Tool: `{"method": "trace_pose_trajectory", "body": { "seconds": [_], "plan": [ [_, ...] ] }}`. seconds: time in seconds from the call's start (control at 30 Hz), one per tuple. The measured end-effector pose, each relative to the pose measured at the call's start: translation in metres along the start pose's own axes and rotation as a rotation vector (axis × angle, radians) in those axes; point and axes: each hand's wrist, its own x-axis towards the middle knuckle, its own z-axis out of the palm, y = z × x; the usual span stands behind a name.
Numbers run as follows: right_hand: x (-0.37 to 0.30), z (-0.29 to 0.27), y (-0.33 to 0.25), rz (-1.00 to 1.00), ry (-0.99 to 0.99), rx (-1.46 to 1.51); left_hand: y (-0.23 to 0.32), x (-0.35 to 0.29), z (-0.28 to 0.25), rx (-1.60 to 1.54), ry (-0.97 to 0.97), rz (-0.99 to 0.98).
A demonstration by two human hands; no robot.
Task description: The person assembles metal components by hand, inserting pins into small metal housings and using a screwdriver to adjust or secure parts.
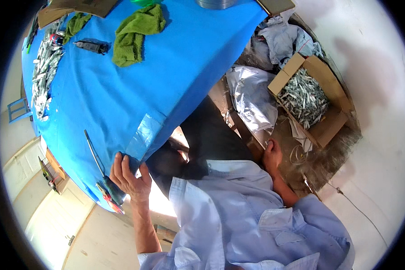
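My left hand (129, 179) grips the near corner of a table under a blue cloth (189, 49), fingers on top and thumb at the edge. A strip of clear tape (143, 134) shines on the cloth just beyond it. Close to its left lies a long screwdriver (112, 186) with a dark handle, beside a red-handled tool (109, 199). My right hand (272, 156) is low at my right side, its fingers curled, near a white plastic sack (254, 96). Whatever those fingers hold, if anything, I cannot make out.
Green cloths (137, 33) and a small black device (92, 46) lie on the table. Silvery strips (46, 74) are heaped along its left side. An open cardboard box (339, 126) full of similar pieces (303, 99) stands on the floor by the wall at right.
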Motion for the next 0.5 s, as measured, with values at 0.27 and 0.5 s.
{"method": "trace_pose_trajectory", "body": {
  "seconds": [0.27,0.5],
  "plan": [
    [-0.004,-0.002,-0.003,-0.024,0.098,-0.05,-0.001,-0.002,-0.004,-0.04,-0.028,0.003],
    [0.0,-0.009,-0.02,0.076,0.081,0.014,0.002,-0.001,0.0,0.021,0.032,0.048]
  ]
}}
